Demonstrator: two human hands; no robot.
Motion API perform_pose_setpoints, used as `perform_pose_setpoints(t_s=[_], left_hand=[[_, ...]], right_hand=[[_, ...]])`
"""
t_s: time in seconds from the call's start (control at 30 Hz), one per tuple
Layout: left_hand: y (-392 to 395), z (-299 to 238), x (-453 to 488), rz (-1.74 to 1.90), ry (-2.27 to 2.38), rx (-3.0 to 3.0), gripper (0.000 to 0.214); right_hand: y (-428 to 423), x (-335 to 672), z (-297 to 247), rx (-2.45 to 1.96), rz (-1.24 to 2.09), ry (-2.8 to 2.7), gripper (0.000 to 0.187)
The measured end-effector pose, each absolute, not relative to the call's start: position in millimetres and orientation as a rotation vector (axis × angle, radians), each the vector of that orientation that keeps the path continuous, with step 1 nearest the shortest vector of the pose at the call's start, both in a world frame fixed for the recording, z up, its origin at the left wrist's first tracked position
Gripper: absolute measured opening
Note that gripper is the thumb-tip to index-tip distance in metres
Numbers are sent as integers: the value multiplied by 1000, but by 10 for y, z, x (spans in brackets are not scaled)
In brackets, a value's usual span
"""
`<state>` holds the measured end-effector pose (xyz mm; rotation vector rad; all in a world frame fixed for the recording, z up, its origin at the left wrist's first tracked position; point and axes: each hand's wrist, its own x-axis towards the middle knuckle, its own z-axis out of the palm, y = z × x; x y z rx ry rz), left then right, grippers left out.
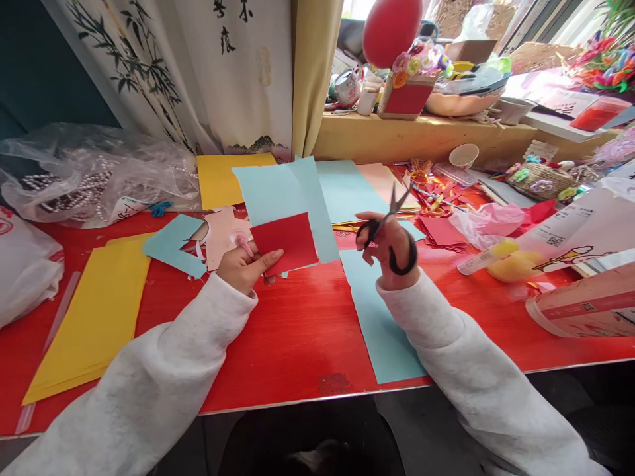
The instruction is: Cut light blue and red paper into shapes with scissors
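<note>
My left hand (247, 266) pinches a red paper square (286, 243), thumb on top and fingertips showing below its lower edge. Directly behind the square is a light blue paper sheet (282, 188); whether the hand also grips it I cannot tell. My right hand (394, 246) holds black-handled scissors (393, 210) with the loops around its fingers. The blades point up and stand slightly apart, away from the red square. Under the right forearm lies another light blue sheet (381, 330) with an uneven left edge. Left of my left hand are a cut blue piece (171, 244) and pink paper scraps (218, 235).
Yellow paper sheets (94, 311) lie at the left of the red table (292, 357). Clear plastic bags of beads (94, 178) sit behind them. Red paper pieces (441, 231), a glue stick (489, 256) and a pink tub (585, 304) are at the right. A cluttered windowsill (357, 135) runs behind.
</note>
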<state>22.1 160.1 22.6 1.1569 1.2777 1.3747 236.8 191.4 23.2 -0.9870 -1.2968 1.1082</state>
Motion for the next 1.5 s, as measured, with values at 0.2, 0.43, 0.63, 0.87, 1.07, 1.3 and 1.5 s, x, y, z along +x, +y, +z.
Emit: perform_pose_setpoints(t_s=[0.2,0.43,0.63,0.87,1.07,1.3,1.5], left_hand=[[1624,175,200,1329,1309,1214,17],[1667,153,154,1449,1194,1071,14],[1621,164,194,1348,1180,1146,16],[1610,120,226,1339,1236,1068,22],[1611,84,235,1322,1254,1075,20],[1626,182,205,1325,1206,1027,14],[1645,218,175,1336,1218,1014,16]], right_hand=[[1810,2385,235,-751,1409,-1741,61],[1792,2274,250,-956,1678,-1827,61],[1788,2268,248,-988,1672,-1863,61],[1816,2225,197,-1073,1593,-1836,64],[1840,2197,139,-1168,1562,-1855,70],[1934,2285,129,-1039,1482,-1872,81],[2015,2319,105,-1111,1346,-1608,78]])
